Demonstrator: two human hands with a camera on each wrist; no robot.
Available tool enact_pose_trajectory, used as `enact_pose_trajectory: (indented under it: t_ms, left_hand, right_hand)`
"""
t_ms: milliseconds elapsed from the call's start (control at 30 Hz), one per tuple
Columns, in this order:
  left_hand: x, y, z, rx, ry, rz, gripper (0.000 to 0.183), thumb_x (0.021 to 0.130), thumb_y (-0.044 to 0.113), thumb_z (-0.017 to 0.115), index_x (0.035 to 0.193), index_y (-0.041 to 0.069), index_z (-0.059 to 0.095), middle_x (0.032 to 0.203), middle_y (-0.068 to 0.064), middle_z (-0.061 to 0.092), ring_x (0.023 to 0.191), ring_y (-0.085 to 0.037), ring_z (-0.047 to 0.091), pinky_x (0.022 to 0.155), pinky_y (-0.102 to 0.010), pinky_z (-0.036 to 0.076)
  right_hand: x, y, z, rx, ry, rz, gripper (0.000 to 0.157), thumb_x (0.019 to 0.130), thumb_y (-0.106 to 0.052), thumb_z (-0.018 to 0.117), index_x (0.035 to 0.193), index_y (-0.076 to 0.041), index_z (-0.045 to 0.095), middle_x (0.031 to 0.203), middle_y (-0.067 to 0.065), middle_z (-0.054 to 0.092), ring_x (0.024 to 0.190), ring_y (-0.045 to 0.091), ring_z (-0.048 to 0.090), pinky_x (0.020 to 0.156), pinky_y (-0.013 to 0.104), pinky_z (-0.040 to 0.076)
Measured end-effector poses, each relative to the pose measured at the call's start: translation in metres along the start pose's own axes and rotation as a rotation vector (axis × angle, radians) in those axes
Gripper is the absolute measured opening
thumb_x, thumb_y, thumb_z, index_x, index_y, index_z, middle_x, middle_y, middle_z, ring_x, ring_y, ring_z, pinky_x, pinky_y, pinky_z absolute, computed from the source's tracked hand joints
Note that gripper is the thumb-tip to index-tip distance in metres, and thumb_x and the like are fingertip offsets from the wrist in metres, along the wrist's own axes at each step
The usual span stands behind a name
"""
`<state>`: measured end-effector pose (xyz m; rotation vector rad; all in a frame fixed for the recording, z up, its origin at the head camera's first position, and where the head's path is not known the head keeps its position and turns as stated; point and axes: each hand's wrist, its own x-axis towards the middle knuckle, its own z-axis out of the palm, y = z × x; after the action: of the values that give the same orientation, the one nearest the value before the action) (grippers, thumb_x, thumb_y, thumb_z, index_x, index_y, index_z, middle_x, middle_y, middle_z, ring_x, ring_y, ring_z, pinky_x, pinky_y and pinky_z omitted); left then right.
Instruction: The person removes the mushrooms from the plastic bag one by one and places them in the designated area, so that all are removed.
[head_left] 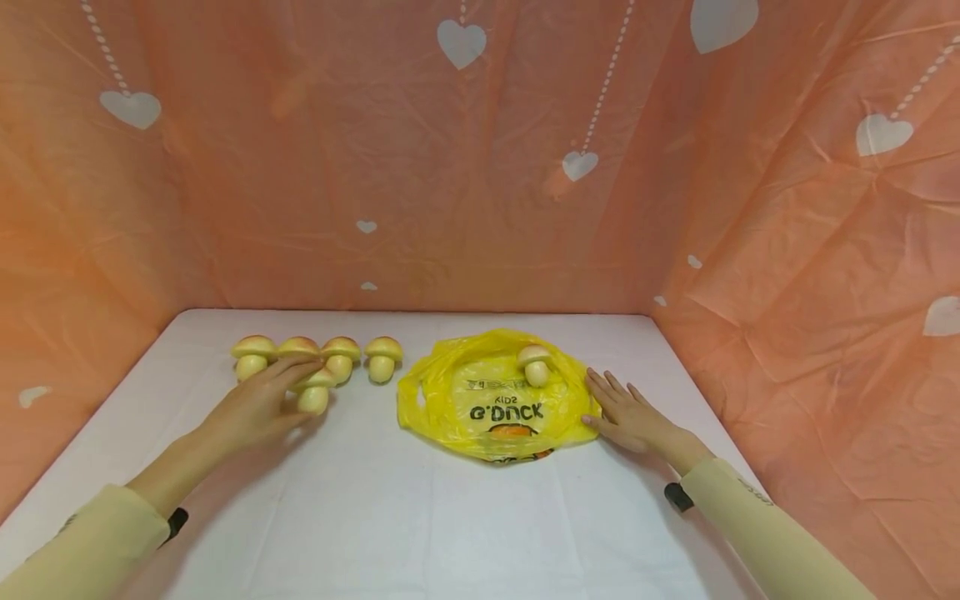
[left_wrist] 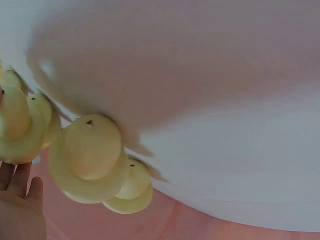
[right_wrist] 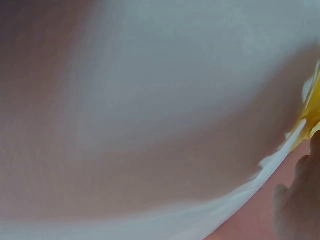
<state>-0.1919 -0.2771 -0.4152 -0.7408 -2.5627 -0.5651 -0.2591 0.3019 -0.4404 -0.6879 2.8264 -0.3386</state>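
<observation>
My left hand [head_left: 258,404] holds a toy mushroom [head_left: 313,400] with a pale yellow stem and a reddish cap, its fingers over the cap and the thumb low by the stem. In the left wrist view, fingertips touch the cap of this mushroom [left_wrist: 20,142]. Just behind it, several like mushrooms [head_left: 383,360] stand in a row, one partly covered by the hand. A yellow plastic bag [head_left: 457,417] with printed lettering lies flat at the centre, and another mushroom [head_left: 537,372] shows on its far right part. The right hand [head_left: 633,418], fingers extended, touches the bag's right edge.
A white-covered table [head_left: 480,525] carries everything. Behind and beside it hang orange sheets [head_left: 420,167] with white hearts. Black wrist devices [head_left: 678,497] sit under both cuffs.
</observation>
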Motion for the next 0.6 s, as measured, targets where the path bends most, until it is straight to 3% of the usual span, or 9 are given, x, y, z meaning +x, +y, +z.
enact_pose_trajectory:
  t_ms: [133, 367, 600]
  left_hand:
    - [-0.0024, -0.0046, 0.0014, 0.005, -0.033, -0.024, 0.075, 0.071, 0.009, 0.095, 0.137, -0.001, 0.062, 0.14, -0.019, 0.06, 0.122, -0.042, 0.061, 0.091, -0.058, 0.055]
    - [-0.0045, -0.0098, 0.0056, 0.037, -0.042, 0.014, 0.07, 0.068, 0.01, 0.096, 0.131, 0.001, 0.066, 0.133, -0.018, 0.064, 0.122, -0.04, 0.06, 0.095, -0.057, 0.051]
    - [-0.0079, -0.0112, 0.0073, 0.052, -0.063, 0.002, 0.072, 0.066, 0.009, 0.095, 0.131, 0.001, 0.066, 0.131, -0.019, 0.064, 0.116, -0.045, 0.063, 0.095, -0.061, 0.05]
  right_hand:
    - [-0.0009, -0.0003, -0.0002, -0.001, 0.008, -0.008, 0.085, 0.107, -0.055, 0.046, 0.165, -0.001, 0.017, 0.173, 0.017, 0.01, 0.158, 0.045, 0.005, 0.123, 0.068, 0.003]
    - [-0.0018, -0.0012, 0.0, -0.011, 0.014, -0.015, 0.084, 0.107, -0.055, 0.046, 0.165, -0.001, 0.017, 0.173, 0.017, 0.01, 0.158, 0.045, 0.006, 0.123, 0.069, 0.004]
    - [-0.0037, -0.0021, -0.0013, -0.004, 0.024, -0.025, 0.083, 0.108, -0.054, 0.046, 0.165, -0.001, 0.018, 0.173, 0.018, 0.011, 0.157, 0.046, 0.007, 0.123, 0.07, 0.005]
